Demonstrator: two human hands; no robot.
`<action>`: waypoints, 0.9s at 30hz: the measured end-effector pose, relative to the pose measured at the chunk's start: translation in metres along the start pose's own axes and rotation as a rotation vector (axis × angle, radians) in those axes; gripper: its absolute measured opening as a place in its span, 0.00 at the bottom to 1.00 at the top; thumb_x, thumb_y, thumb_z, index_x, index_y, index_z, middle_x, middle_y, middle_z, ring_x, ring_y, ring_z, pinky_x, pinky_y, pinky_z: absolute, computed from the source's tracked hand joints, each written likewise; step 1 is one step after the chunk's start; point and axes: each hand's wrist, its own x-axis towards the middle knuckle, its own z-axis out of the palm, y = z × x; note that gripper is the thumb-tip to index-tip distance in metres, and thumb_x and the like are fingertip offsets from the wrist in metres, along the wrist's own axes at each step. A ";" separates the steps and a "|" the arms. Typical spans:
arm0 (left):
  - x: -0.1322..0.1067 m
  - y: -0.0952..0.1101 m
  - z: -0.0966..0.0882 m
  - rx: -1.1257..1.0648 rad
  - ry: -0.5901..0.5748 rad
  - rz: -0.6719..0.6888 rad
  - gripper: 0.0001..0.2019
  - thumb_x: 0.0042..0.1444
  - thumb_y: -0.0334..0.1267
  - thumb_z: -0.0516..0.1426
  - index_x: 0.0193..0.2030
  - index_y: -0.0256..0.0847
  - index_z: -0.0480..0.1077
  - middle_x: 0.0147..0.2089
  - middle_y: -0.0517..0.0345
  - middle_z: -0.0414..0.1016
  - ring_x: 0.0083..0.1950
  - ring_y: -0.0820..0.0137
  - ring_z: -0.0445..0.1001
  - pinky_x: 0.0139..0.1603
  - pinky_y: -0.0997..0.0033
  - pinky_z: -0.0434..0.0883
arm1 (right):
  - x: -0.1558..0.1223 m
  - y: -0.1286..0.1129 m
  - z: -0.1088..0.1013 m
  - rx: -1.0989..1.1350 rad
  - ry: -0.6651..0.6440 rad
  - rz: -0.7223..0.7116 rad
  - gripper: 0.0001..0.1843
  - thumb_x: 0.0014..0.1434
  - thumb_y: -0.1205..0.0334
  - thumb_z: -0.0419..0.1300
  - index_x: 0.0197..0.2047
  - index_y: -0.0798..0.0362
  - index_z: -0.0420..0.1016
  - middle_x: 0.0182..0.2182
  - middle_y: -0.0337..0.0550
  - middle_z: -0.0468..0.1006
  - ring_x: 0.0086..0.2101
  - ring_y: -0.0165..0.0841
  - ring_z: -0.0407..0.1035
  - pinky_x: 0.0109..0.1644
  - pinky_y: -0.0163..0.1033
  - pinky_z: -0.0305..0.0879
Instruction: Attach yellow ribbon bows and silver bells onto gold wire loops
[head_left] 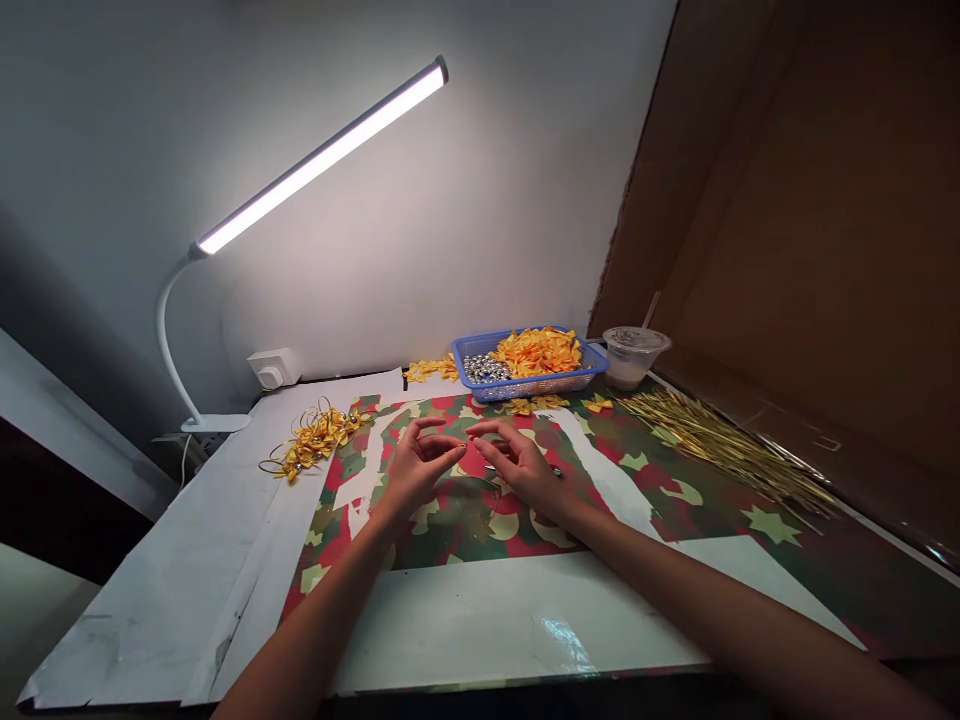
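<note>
In front of the blue plastic basket, the left hand and right hand hover close together over red-and-green star-patterned paper. Each grip is narrow, thumb and fingers curled nearly closed, and the fingertips of the two hands almost meet; whatever they may pinch is too fine to make out. A thin gold strand shows below the right hand, and a small silver bead sits at that hand's outer edge. The basket holds a heap of silver beads and orange-yellow ribbon pieces. Left of it lies a tangle of yellow ribbon bows with gold loops; right of it are a lidded plastic cup and a spread of gold strips.
</note>
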 end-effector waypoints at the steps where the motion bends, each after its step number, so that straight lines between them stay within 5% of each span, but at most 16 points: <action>1: 0.000 -0.001 0.000 0.002 -0.019 -0.005 0.23 0.37 0.39 0.68 0.40 0.40 0.65 0.28 0.60 0.79 0.33 0.67 0.78 0.38 0.68 0.72 | 0.001 0.001 0.000 0.000 -0.003 -0.002 0.16 0.59 0.49 0.52 0.41 0.51 0.70 0.35 0.41 0.72 0.25 0.28 0.62 0.25 0.34 0.60; 8: -0.001 -0.001 -0.001 0.006 -0.116 -0.064 0.27 0.37 0.39 0.68 0.46 0.40 0.65 0.29 0.59 0.79 0.34 0.65 0.79 0.39 0.66 0.72 | 0.005 0.004 -0.003 0.013 -0.052 -0.035 0.15 0.59 0.49 0.53 0.39 0.51 0.72 0.34 0.42 0.71 0.26 0.28 0.63 0.25 0.34 0.58; 27: 0.000 0.005 0.000 -0.008 -0.131 -0.117 0.27 0.36 0.38 0.69 0.45 0.40 0.67 0.29 0.58 0.81 0.33 0.67 0.78 0.38 0.68 0.71 | 0.008 0.006 -0.006 0.061 -0.094 -0.034 0.16 0.55 0.46 0.57 0.31 0.52 0.70 0.31 0.40 0.69 0.27 0.29 0.64 0.26 0.34 0.61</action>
